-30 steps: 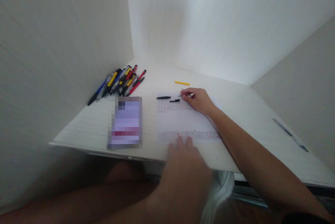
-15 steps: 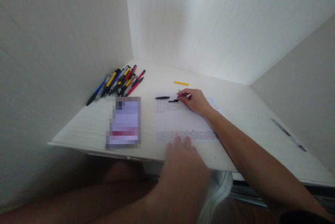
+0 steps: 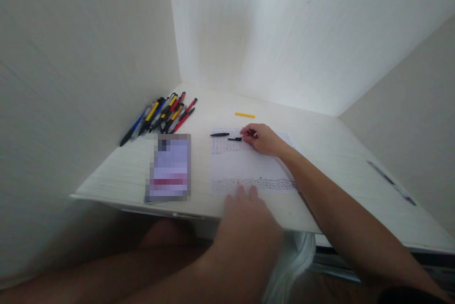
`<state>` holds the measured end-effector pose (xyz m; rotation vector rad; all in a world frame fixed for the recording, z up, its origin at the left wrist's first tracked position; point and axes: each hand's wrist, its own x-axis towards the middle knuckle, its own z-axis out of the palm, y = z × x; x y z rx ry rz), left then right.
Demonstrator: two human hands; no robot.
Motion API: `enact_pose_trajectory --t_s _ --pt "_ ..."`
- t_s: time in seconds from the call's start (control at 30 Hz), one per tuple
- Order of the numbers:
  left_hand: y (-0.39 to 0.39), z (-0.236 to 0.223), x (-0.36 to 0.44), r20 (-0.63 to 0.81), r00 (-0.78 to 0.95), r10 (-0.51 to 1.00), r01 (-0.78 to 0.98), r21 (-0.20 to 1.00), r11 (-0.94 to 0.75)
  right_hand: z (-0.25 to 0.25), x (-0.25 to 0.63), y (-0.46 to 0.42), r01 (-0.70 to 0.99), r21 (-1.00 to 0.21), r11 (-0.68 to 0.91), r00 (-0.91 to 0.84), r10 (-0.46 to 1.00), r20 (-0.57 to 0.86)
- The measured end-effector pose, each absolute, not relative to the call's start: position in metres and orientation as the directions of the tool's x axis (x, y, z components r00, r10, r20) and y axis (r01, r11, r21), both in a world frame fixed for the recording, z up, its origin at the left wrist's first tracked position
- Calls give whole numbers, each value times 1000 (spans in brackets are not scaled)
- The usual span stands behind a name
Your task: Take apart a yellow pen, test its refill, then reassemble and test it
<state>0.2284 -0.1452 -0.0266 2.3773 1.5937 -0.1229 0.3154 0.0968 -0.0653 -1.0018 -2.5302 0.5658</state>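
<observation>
A white sheet of paper (image 3: 245,164) with rows of small scribbles lies on the white desk (image 3: 320,152). My right hand (image 3: 263,139) rests at the sheet's top, fingers pinched on a thin dark pen part. Two black pen pieces lie just left of it: a longer one (image 3: 219,134) and a short one (image 3: 234,139). My left hand (image 3: 245,219) lies at the desk's near edge, fingers flat on the sheet's bottom.
A pile of several pens (image 3: 163,112), yellow, red, blue and black, lies against the left wall. A yellow pen barrel (image 3: 245,115) lies beyond the sheet. A blurred booklet (image 3: 169,167) sits left of the paper. A dark strip (image 3: 389,182) marks the desk's right side.
My right hand has slid a little left and toward me, up to the short black piece. The left hand has stayed on the sheet's bottom edge.
</observation>
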Motion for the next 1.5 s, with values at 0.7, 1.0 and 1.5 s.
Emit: enact_pose_trajectory --t_s 0.7,1.0,1.5 --pt "-102 -14 188 388 -39 921 346 870 -352 -45 303 67 372 -616 694 -531 704 471" --pt "-68 -49 180 -35 -400 916 -180 983 -41 -45 298 61 251 -801 543 -611 731 304" --pt "-67 -48 179 -69 -518 853 -398 902 -169 -36 293 40 107 -933 345 -663 723 191"
